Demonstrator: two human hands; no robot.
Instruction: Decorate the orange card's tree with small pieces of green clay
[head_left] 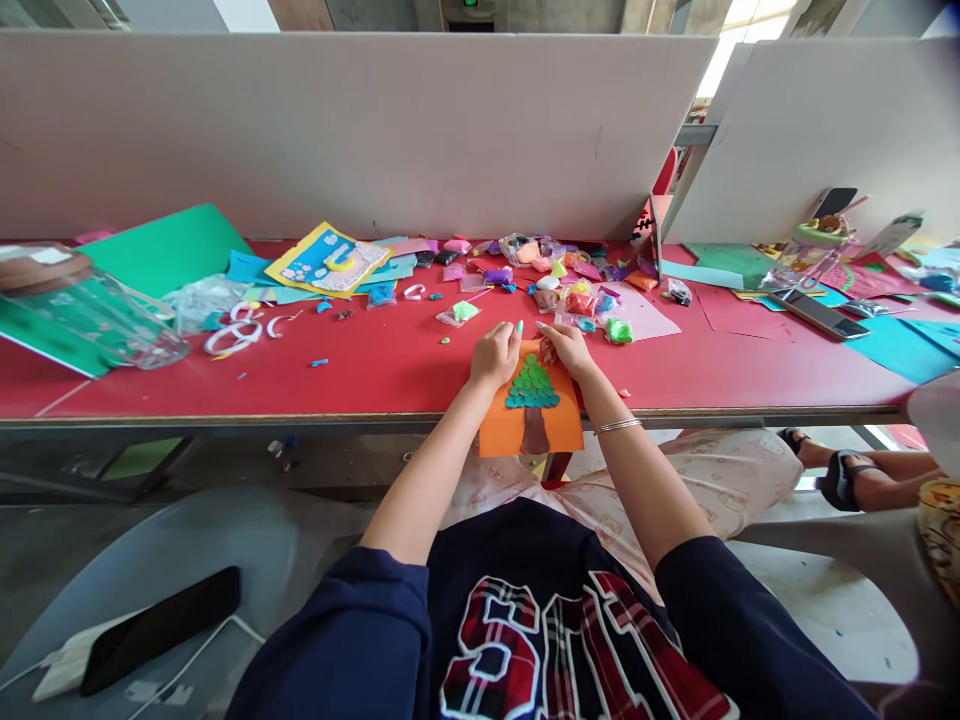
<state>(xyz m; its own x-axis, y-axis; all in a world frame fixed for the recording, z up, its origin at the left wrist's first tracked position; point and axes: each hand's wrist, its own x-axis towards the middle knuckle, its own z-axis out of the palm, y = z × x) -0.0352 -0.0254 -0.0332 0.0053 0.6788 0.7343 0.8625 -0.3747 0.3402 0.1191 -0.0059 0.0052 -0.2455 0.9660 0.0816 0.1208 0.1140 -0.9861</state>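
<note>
An orange card (495, 430) lies in front of me, its near part extending past the table edge. On it is a tree of clay, with a crown (532, 385) of small pieces running from light green to teal and a brown trunk (535, 432). My left hand (496, 352) is closed over the card's upper left, thumb pointing up. At the upper right, my right hand (568, 347) has its fingers bent together. A small gap separates the two hands. Whatever the fingers hold, if anything, is too small to make out.
Clay packets (581, 297) are scattered behind the hands on the red table (375, 370). To the left stand a clear jar (127, 320) and white strips (234, 335). A phone (817, 312) and coloured paper lie right. Another person's foot (847, 480) shows at far right.
</note>
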